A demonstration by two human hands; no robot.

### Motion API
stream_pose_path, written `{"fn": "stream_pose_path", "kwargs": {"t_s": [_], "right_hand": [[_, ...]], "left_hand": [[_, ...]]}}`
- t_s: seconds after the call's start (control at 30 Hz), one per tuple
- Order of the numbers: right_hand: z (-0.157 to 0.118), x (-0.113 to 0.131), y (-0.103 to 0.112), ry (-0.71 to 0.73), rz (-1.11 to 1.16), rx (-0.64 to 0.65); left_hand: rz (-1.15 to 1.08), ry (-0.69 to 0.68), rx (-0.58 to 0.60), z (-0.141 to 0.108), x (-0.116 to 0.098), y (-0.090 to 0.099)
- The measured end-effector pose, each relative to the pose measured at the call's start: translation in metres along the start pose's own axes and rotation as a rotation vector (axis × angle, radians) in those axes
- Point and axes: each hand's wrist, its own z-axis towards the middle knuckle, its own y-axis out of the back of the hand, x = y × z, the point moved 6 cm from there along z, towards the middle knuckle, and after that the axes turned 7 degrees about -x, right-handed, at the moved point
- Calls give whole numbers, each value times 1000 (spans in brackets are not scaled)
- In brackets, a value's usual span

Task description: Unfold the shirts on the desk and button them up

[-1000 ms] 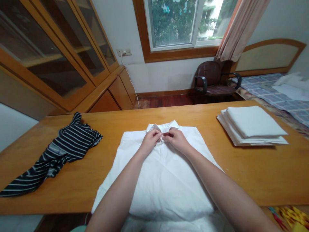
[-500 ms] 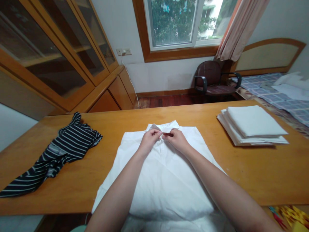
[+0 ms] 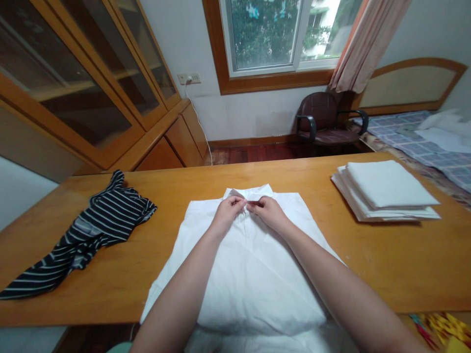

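A white shirt (image 3: 250, 274) lies spread on the wooden table with its collar (image 3: 257, 192) toward the far side. Just below the collar, my left hand (image 3: 230, 212) pinches the front of the shirt near its middle line. My right hand (image 3: 268, 211) is close beside it, its fingers also pinched on the cloth there. The fingertips of both hands nearly meet and hide the small part between them. A thin brown strip shows by the right fingers; I cannot make out what it is. The lower end of the shirt hangs over the table's near edge.
On the table (image 3: 176, 186), a black-and-white striped garment (image 3: 110, 213) lies crumpled at left and a stack of folded white cloth (image 3: 390, 189) at right. Behind stand a brown armchair (image 3: 322, 120) and a glass-door cabinet (image 3: 110, 93). Yellow material (image 3: 445, 328) shows at lower right.
Hardly anything differs. Both hands stay pinched on the shirt below the collar, with only a very slight shift of the fingers.
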Motion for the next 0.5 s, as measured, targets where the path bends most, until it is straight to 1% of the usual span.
{"fn": "stream_pose_path", "kwargs": {"t_s": [0.2,0.3,0.4,0.5], "right_hand": [[0,-3,-2,-61,17,15],[0,0,-4,-2,37,31],[0,2,-3,64,36,-8],[0,2,-2,91,35,-25]], "left_hand": [[-3,-16,-25,2,2,1],[0,-11,-16,2,2,1],[19,1,0,1,1,1],[49,5,-1,2,-1,4]]}}
